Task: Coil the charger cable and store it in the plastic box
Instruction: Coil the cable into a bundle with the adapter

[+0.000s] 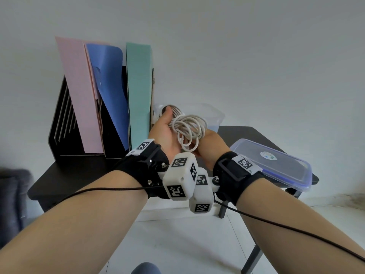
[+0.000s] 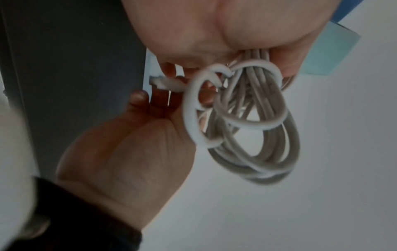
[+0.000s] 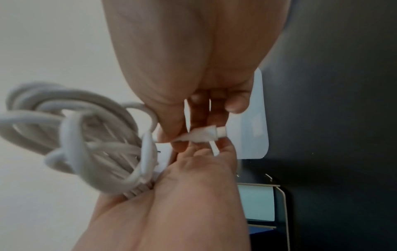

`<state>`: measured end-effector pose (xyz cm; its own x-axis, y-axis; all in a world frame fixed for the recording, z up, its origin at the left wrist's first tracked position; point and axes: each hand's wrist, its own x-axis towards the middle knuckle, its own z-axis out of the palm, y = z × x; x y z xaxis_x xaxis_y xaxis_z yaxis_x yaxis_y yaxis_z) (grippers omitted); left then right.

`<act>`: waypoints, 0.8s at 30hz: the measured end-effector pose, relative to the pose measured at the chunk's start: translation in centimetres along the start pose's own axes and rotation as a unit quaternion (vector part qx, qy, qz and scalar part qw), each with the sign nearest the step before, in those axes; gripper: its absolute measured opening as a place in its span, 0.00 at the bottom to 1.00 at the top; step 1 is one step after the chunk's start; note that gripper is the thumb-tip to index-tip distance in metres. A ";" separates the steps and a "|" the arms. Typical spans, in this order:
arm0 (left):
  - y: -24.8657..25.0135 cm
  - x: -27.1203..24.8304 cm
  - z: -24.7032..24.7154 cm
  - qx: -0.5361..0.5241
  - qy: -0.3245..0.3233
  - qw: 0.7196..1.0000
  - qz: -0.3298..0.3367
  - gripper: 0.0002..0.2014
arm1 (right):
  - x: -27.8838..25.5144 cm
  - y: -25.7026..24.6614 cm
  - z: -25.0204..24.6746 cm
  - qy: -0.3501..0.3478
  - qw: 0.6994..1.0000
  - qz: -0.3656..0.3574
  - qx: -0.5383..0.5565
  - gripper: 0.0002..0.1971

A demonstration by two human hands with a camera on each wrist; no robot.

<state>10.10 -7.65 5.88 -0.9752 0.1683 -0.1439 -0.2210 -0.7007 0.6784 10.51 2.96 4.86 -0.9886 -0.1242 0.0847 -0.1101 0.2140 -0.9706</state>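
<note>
**Loose end threatening to undo the coil**

The left hand (image 1: pixel 165 133), at frame centre, is gripping the coiled charger cable (image 1: pixel 187 129); the right hand (image 1: pixel 207 145) is pinching its plug end (image 3: pixel 212 134). If that wrap is slipping, loops could be springing apart before reaching the plastic box (image 1: pixel 215 117) just behind them on the worktop (image 1: pixel 246 133)
</note>
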 end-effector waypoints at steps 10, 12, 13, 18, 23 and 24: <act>0.0 1.3 -0.2 0.131 0.136 0.973 0.135 0.35 | -1.4 0.7 0.5 -0.052 0.992 -0.050 0.099 0.11; -0.3 1.5 -0.2 0.167 0.151 0.956 0.188 0.49 | -1.3 1.1 0.8 -0.053 0.982 -0.034 0.177 0.09; -0.3 1.6 -0.2 0.181 0.146 0.949 0.211 0.54 | -1.2 1.3 0.8 -0.053 0.976 -0.030 0.211 0.08; 0.2 1.3 -0.6 0.301 0.127 0.894 0.306 0.35 | -0.8 1.7 0.7 -0.064 0.962 -0.019 0.264 0.08; 0.7 1.2 -1.0 0.352 0.092 0.871 0.329 0.26 | -0.8 1.8 0.1 -0.067 0.961 -0.035 0.266 0.11; 0.8 1.2 -1.0 0.358 0.084 0.872 0.324 0.25 | -0.8 1.9 0.0 -0.070 0.961 -0.038 0.266 0.10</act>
<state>8.74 -8.69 5.51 -0.8941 -0.2467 0.3738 0.3829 0.0118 0.9237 11.09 3.45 2.96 -0.9525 -0.2563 0.1647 -0.0767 -0.3214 -0.9438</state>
